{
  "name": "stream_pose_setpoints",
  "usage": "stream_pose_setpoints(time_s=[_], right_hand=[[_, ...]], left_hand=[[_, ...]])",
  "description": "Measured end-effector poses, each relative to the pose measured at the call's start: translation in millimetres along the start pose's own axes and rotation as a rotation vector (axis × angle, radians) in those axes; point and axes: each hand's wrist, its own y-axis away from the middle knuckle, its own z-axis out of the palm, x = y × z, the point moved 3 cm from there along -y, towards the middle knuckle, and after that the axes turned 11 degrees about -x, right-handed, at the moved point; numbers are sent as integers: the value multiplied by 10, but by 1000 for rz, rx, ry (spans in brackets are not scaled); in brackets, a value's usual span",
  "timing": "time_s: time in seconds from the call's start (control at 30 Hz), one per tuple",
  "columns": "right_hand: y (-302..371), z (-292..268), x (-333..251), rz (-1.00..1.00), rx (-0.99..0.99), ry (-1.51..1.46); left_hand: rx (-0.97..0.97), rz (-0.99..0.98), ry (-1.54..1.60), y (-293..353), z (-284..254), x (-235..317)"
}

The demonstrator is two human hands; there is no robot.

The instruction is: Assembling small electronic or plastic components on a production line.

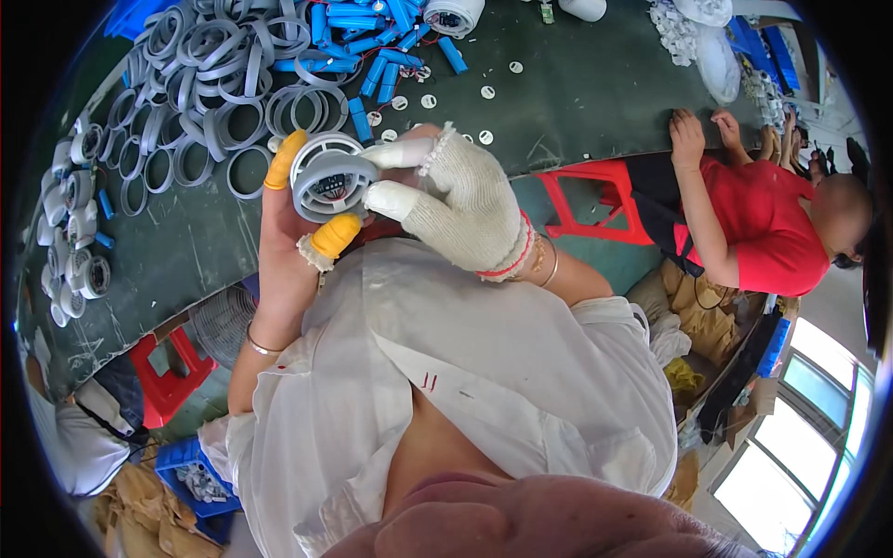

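1. Left hand (284, 232) is clamped on the round grey housing (330, 181), orange-capped fingers on its rim, open face up toward the camera.
2. Gloved right hand (465, 209) lies just right of the housing, two fingertips pinching its right edge.
3. Grey rings (214, 84) lie on the bench beyond the housing, blue cells (372, 42) behind.

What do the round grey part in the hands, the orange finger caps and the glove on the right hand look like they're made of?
The round grey part looks like moulded plastic, matte, with crisp ribs and rims. The orange finger caps look like thin rubber or latex, smooth and slightly glossy, fitting tight on the left hand. The glove on the right hand looks like knitted cotton, off-white, with a visible weave and a red-edged cuff.
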Motion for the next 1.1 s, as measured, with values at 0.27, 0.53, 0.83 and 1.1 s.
stream_pose_setpoints(time_s=[0.27, 0.53, 0.83, 1.1], right_hand=[[-190, 125, 26, -279, 8, 362], [-311, -34, 312, -621, 153, 505], [-131, 101, 462, -286, 245, 404], [-270, -583, 374, -157, 286, 536]], left_hand=[[-157, 77, -529, 21, 74, -55], [-316, -38, -150, 16, -74, 303], [-187, 191, -493, 47, -203, 368], [-60, 42, -322, -5, -249, 449]])
